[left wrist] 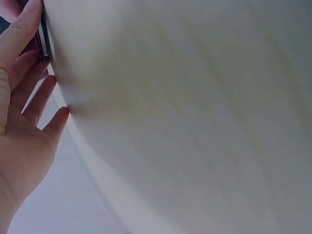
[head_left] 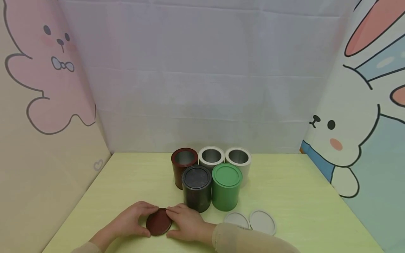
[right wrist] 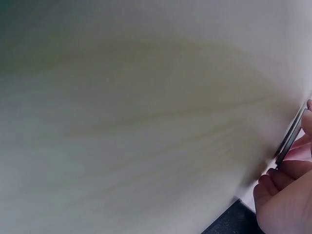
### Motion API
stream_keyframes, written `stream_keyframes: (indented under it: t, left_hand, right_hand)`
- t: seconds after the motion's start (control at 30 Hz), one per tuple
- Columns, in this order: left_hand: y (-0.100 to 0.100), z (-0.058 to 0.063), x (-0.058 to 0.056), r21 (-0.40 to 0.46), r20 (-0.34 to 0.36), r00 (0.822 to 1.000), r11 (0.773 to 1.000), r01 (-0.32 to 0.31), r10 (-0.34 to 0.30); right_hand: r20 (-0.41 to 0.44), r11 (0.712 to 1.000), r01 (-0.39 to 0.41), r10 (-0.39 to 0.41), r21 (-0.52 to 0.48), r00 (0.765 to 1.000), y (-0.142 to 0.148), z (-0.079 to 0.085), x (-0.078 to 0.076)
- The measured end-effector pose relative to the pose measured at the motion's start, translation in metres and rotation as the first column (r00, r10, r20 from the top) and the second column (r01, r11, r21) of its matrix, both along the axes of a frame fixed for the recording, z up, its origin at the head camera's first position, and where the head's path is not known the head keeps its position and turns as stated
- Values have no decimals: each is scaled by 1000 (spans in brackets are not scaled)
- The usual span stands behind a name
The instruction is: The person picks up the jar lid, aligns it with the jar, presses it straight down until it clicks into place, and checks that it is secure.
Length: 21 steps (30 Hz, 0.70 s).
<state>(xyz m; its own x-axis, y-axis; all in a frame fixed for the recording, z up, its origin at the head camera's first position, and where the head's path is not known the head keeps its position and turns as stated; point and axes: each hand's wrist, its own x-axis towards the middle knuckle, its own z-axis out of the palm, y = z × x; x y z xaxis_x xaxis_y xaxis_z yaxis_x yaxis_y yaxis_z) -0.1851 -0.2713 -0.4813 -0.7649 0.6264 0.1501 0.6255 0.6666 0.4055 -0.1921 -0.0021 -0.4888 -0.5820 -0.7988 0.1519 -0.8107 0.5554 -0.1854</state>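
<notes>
Holding the dark red lid [head_left: 159,222] between both your hands, low over the desk [head_left: 291,196], near side of the black can [head_left: 197,196] and to its left. Your left hand [head_left: 136,219] has the lid's left edge: thumb at the near side, fingers at the far side, the others fanned out in the left wrist view. Your right hand [head_left: 187,223] has the right edge, thumb near, fingertips over the far rim, just in front of the black can. Grip state: both hands curled onto the lid's rim, so each grip is on the lid. Can't tell whether the lid's underside touches the desk.

Rest, all from the black can, which has its top covered: green can [head_left: 225,195], also covered, just beside it on the right. Dark red can [head_left: 178,172], topless, behind it and to the left. One white can [head_left: 211,156], topless, behind it and slightly right; second white can [head_left: 246,169], also topless, behind and further right. Two white lids [head_left: 262,222] lie to its right on the near side, one just beside the other; your right sleeve [head_left: 250,239] cuts across their lower edges in the head view. Pale cloth [head_left: 202,70] hangs well behind it.
</notes>
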Motion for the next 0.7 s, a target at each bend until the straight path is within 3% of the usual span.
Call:
stream_keyframes:
  t: [0.13, 0.3, 0.6, 0.7]
  left_hand:
    - [0, 1, 2, -2, 51, 998, 999, -32, 32]
    - [1, 3, 5, 3, 60, 996, 998, -61, 61]
    - [1, 10, 10, 60, -41, 997, 996, -62, 65]
    - [-1, 13, 11, 96, -38, 996, 992, -80, 84]
  right_hand:
    - [29, 999, 6, -4, -48, 1000, 1, 3, 2]
    - [25, 996, 3, -1, -94, 1000, 2, 2, 2]
    - [18, 984, 5, -2, -180, 1000, 1, 2, -1]
    - [2, 976, 4, -4, -219, 1000, 0, 2, -1]
